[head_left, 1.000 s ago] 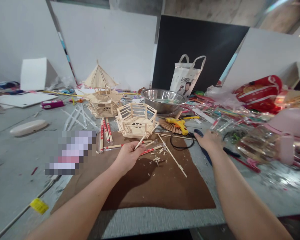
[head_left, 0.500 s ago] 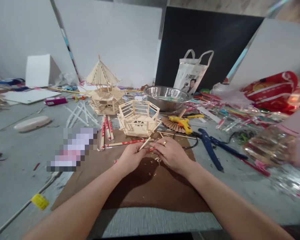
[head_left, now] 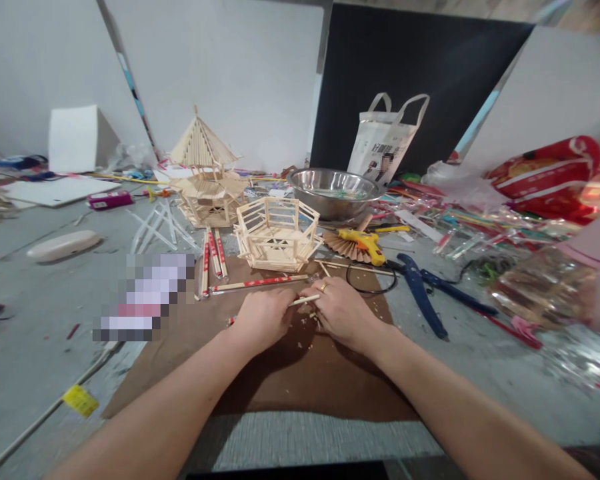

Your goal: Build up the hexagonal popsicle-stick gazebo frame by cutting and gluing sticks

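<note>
My left hand is closed on a thin wooden stick, which points right across the gap between my hands. Its far end reaches the fingers of my right hand, which wears a ring. That hand is curled down close to the brown board, and what its fingertips pinch is hidden. Small wood scraps lie between and below the hands. Just beyond them is a wrapped pair of chopsticks. Behind that stands a hexagonal railed frame of sticks.
A stick pavilion with a pointed roof stands at back left, near a metal bowl. To the right are a yellow glue gun, blue-handled pliers and a bottle. A pixelated phone lies left.
The stick in my left hand has swung from slanting up to nearly level, toward my right hand. The red piece seen between my fingers is out of sight. The view has shifted slightly.
</note>
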Demonstrator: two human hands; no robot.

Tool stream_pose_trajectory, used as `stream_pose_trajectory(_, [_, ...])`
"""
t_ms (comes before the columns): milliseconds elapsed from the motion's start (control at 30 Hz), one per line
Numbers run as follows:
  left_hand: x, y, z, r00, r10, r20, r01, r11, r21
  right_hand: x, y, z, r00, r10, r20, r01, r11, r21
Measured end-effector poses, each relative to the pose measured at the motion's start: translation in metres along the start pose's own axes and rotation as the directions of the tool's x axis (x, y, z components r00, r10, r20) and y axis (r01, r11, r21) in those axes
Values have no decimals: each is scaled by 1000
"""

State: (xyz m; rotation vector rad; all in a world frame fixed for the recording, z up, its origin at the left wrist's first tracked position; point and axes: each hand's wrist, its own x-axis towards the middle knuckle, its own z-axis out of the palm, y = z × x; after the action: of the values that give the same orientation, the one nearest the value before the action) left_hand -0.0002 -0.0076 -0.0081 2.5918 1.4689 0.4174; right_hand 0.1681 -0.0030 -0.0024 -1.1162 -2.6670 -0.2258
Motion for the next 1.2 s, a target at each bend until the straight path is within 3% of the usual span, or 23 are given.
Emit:
stream_pose_trajectory(167, [-2, 4, 2, 1000, -23, -2, 23, 999, 49, -1, -6, -2, 998, 58, -22, -59, 998, -29])
stream_pose_trajectory(333, [-1, 6, 1, 997, -54, -47, 53, 998, -13, 0, -6, -5, 996, 85, -3, -85, 996, -15])
stream_pose_trajectory(433, [0, -1, -1, 998, 21, -51, -30, 984, -178, 0, -1, -9, 998, 43, 38, -48, 990, 130])
stream_pose_trajectory(533, [2, -9, -1, 995, 74, -75, -98, 906, -411, -1, 7, -8, 997, 30, 67, -46, 963, 266])
stream_pose_trajectory(633, [4, -13, 1, 999, 5, -52, -33, 840, -541, -2, 17, 0, 992, 83, 91, -106, 953, 282])
stream_pose_trajectory(833, [5, -10, 1, 980, -197, 12, 159, 752, -640, -5, 26, 6, 954, 292, 60, -297, 905, 304])
stream_pose_trajectory(933, [5, -5, -3, 955, -298, -5, 186, 611, -769, -4, 24, 6, 912, 411, 24, -370, 792, 486])
stream_pose_trajectory(1000, [4, -4, -4, 943, -330, 42, 194, 444, -875, -3, 23, 6, 879, 476, 20, -381, 679, 628])
stream_pose_trajectory(1100, [4, -3, -5, 940, -279, 198, 248, 154, -957, 0, 21, 7, 836, 547, 30, -373, 527, 763])
stream_pose_trajectory(1200, [4, -4, -3, 937, -219, 273, 273, -29, -962, 2, 18, 6, 793, 588, 160, -384, 277, 881])
